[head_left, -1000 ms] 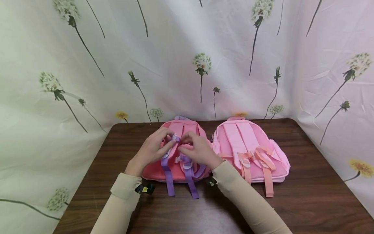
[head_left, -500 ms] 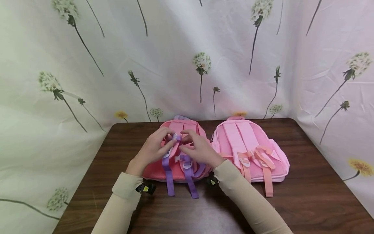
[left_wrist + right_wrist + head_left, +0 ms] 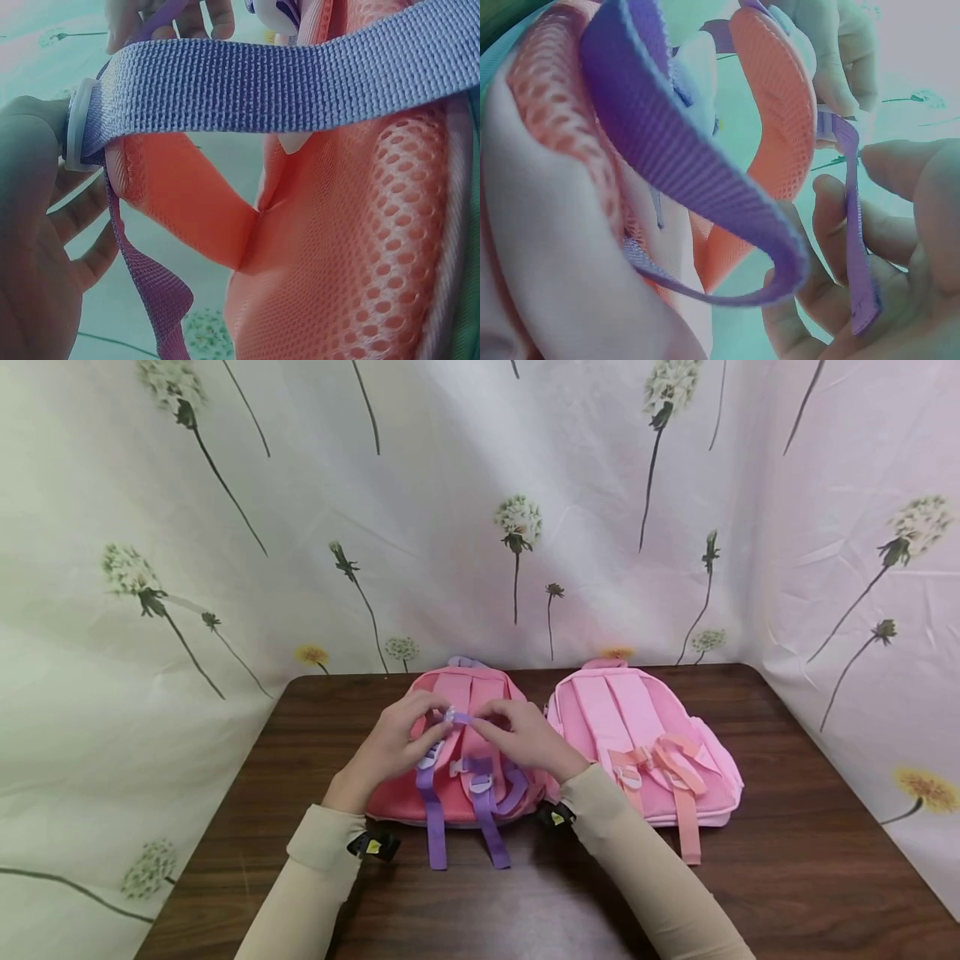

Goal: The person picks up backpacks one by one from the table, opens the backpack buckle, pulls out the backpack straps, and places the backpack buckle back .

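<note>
A coral-pink backpack (image 3: 390, 797) lies with its shoulder straps up. My left hand (image 3: 393, 735) pinches a pale plastic buckle (image 3: 449, 715) on a short purple webbing strap (image 3: 462, 718), above the backpack's left shoulder strap. From the other side, my right hand (image 3: 528, 735) pinches that same webbing between thumb and finger. In the right wrist view the loose end of the purple webbing (image 3: 861, 289) hangs down past the right fingers. A second pale buckle (image 3: 457, 767) rests on the right shoulder strap. Close to the left wrist view runs a broad lilac strap (image 3: 225, 86).
A lighter pink backpack (image 3: 585, 727) with peach straps (image 3: 688, 827) lies just right of the coral one. Two purple strap tails (image 3: 437, 835) hang over onto the brown wooden table (image 3: 300, 893). A dandelion-print cloth (image 3: 450, 527) rises behind the table.
My right hand has moved from hovering beside the buckle to pinching the purple webbing, which now stretches straight between both hands. My left hand keeps its hold on the buckle.
</note>
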Motion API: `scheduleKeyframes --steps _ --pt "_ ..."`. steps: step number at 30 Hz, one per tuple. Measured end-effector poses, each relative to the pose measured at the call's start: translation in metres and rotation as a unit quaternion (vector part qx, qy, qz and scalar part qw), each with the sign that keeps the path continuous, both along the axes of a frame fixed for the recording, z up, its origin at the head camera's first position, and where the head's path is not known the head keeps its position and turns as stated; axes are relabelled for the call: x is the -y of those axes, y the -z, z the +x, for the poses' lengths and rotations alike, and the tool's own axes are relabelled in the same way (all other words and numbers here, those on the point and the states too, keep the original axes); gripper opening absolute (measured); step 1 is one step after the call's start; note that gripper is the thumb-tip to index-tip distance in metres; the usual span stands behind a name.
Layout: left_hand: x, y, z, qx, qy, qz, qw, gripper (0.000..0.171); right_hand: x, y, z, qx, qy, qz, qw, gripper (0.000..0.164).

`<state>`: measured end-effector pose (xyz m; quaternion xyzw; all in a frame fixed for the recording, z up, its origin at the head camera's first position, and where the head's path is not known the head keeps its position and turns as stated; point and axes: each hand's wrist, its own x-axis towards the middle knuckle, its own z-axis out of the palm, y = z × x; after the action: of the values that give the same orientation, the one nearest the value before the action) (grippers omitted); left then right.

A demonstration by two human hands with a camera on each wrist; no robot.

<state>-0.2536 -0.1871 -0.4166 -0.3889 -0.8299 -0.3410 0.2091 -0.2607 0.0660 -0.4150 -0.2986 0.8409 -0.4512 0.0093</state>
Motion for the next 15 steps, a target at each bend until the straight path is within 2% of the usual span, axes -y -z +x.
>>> scheduleKeyframes --steps 8,15 --pt "-0.0011 0.001 0.0017 0.004 0.008 0.013 0.9999 0.025 0.0006 -0.0008 -0.0027 0.026 -0.013 -0.008 1.0 0.019" --pt "-0.0018 0.0055 0.0028 0.022 -0.004 0.019 0.9996 0.025 0.0024 -0.0045 -0.0031 0.033 -0.023 -0.003 0.999 0.024"
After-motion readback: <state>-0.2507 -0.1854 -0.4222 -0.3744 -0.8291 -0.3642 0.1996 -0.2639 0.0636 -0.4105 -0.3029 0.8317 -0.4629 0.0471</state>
